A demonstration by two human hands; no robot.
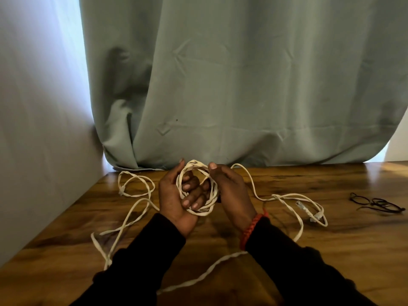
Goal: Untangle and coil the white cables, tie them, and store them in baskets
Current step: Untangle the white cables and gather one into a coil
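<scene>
Both hands, left hand (174,195) and right hand (229,191), grip the upright coil (198,212).

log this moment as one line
stage: coiling | left hand: grips coil | right hand: grips coil | loose cable: on table

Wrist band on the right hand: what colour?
Red, braided wrist band, seen in the head view.

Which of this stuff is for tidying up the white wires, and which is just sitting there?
For the job:
- cable coil, held in left hand and right hand
- loose white cables on the table, left and right
- black ties, probably for tying

Just there:
- green curtain
- wooden table
- red bracelet
</scene>
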